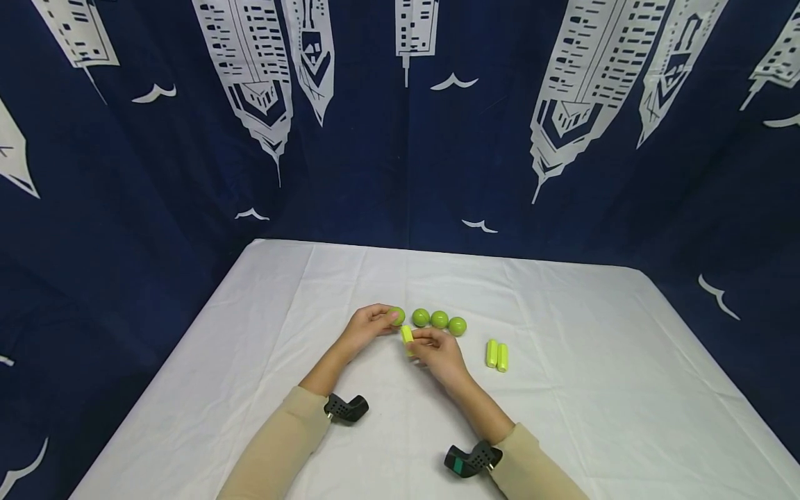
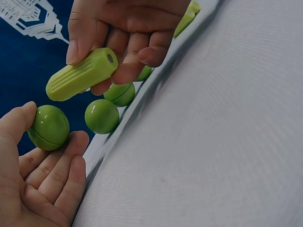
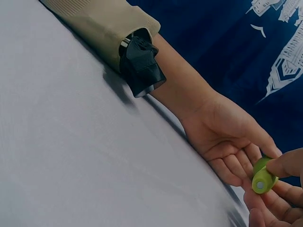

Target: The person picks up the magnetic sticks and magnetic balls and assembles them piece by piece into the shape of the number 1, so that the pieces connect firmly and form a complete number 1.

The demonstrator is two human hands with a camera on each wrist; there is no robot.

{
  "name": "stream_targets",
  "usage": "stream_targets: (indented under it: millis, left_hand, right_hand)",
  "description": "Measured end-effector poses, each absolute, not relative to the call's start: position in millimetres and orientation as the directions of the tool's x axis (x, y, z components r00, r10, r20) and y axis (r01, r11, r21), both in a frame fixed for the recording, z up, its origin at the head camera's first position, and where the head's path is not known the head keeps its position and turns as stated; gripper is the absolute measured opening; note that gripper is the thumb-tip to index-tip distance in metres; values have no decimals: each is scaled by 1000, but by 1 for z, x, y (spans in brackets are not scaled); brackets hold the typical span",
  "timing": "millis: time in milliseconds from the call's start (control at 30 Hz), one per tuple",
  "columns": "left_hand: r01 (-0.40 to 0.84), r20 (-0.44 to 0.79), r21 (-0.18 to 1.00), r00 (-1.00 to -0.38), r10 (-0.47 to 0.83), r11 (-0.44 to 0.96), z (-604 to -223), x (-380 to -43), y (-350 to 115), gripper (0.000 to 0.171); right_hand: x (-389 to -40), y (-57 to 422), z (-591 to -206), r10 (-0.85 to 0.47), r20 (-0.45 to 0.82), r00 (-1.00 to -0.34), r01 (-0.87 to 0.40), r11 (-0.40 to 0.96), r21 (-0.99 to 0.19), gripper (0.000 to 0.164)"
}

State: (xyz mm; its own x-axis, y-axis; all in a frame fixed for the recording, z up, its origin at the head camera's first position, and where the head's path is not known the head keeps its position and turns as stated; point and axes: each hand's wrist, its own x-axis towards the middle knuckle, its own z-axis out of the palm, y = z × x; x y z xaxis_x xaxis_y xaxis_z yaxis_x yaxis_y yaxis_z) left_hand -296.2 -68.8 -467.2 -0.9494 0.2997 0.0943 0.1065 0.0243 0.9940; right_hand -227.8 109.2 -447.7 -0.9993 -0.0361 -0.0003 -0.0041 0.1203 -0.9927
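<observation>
While two hands work close together above a white-covered table (image 1: 581,417), the left hand (image 1: 370,328) pinches a glossy green ball (image 2: 49,128) and the right hand (image 1: 440,354) grips a yellow-green rod (image 2: 80,76). The left fingers are clamped on the ball, thumb on one side and fingertips against the other, with the remaining fingers loosely bent below it, palm turned up. A thin seam runs around the ball. The right fingers are clamped on the rod near one end, thumb laid on its side and the other fingers behind. Grooves run along the rod's length, and a small round metallic spot marks the end nearer the right palm. In the left wrist view, the rod's far end hangs just beside the ball, a narrow gap between them. Three more balls (image 1: 439,319) sit on the table in a short row, to the right of the held ball and beyond the right hand; whether they touch one another is hard to tell. Farther right, two more rods (image 1: 492,353) lie side by side. Beige sleeves (image 1: 281,444) cover both forearms, and black devices (image 1: 346,410) jut from the cuffs. Behind the table hangs a dark blue curtain (image 1: 406,167) printed with white towers, upside down, and birds.
</observation>
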Motion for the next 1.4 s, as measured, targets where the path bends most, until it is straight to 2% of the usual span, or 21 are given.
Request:
stream_targets:
  millis: [433, 733, 1200, 1400]
  left_hand:
    - [79, 63, 996, -956, 285, 45, -469, -298, -68, 36]
    - [71, 59, 997, -951, 303, 28, -468, -298, -69, 40]
    - [112, 105, 994, -951, 292, 9, -472, -296, -69, 35]
    - [121, 114, 993, -945, 307, 4, -470, -297, -69, 34]
  right_hand:
    - [-227, 96, -453, -19, -29, -999, 27, 58, -998, 24]
    - [-225, 90, -452, -38, -78, -996, 78, 1, -997, 30]
    - [-226, 89, -460, -92, -108, -990, 122, -166, -978, 33]
    - [-227, 91, -460, -106, -116, -987, 135, -183, -974, 31]
